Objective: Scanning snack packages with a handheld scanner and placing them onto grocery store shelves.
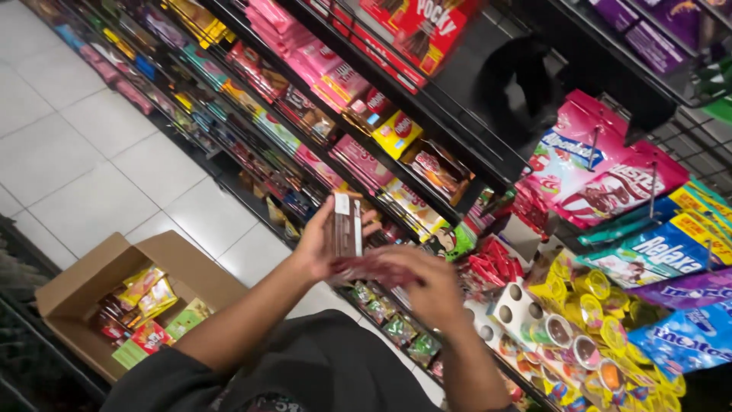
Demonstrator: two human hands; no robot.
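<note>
Left hand (324, 244): fingers grasp upright slim snack boxes (346, 225), centre frame.
Right hand (431, 286): clenched on blurred red packets (374, 268).
Open room: tiled floor (84, 152), upper left.
Cut off: cardboard box (76, 286), lower left.

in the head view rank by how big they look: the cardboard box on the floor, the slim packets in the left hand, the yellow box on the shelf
1. cardboard box, clearly largest.
2. slim packets held in the left hand.
3. yellow box.

The last two look close, and the packets sit nearer the camera, so their order is unsure.

red packets (381, 268) — motion-blurred | cardboard box (76, 294) contents — too small
</note>
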